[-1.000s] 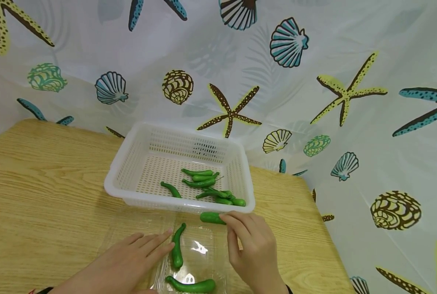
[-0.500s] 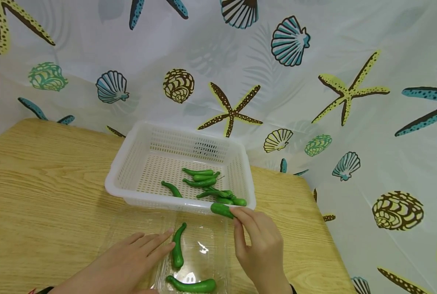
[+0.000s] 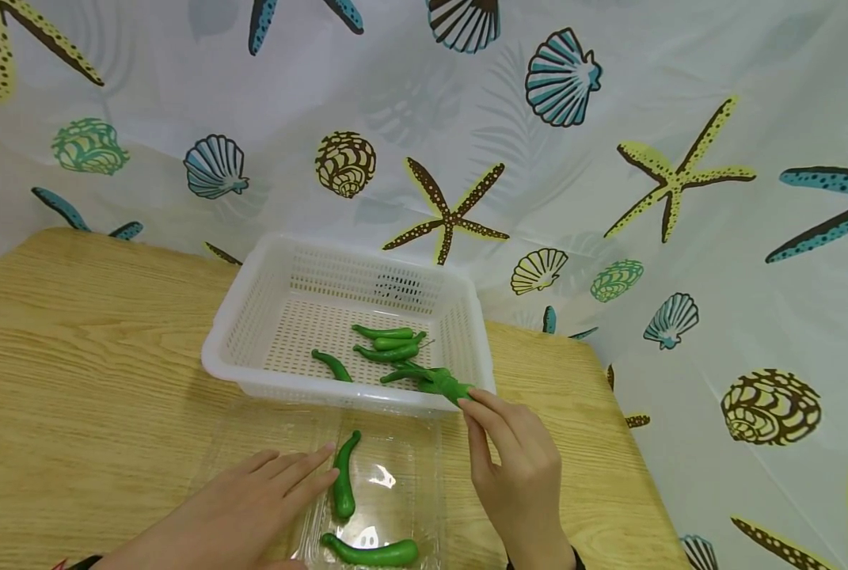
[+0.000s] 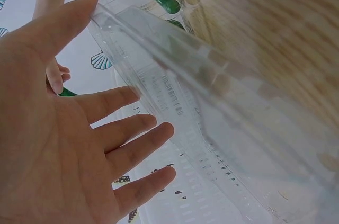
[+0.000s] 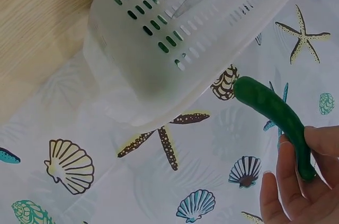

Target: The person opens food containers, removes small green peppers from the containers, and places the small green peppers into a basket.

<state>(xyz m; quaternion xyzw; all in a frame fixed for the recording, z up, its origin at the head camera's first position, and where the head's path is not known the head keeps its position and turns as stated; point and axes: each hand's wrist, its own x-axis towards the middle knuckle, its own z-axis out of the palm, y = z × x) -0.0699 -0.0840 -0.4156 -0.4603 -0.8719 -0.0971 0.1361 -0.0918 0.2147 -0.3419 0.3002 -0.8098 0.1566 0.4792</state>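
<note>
My right hand (image 3: 519, 467) pinches a green chili pepper (image 5: 273, 107) by one end, over the near right rim of the white plastic basket (image 3: 274, 381). Several green peppers (image 3: 388, 354) lie inside that basket. My left hand (image 3: 252, 499) rests with straight fingers along the hinge side of a clear plastic clamshell box (image 3: 388, 495). In the left wrist view its fingertips touch the clear lid (image 4: 175, 81). Two peppers are in the box: one upright beside my left fingertips (image 3: 332, 473), the other lying across the near end.
The basket stands on a wooden table (image 3: 74, 356), just behind the clear box. A white sheet (image 3: 573, 198) printed with shells and starfish hangs behind the table and along its right side.
My right hand has carried the pepper up and to the right, from over the clear box's far edge to over the basket's near right rim. My left hand stays put.
</note>
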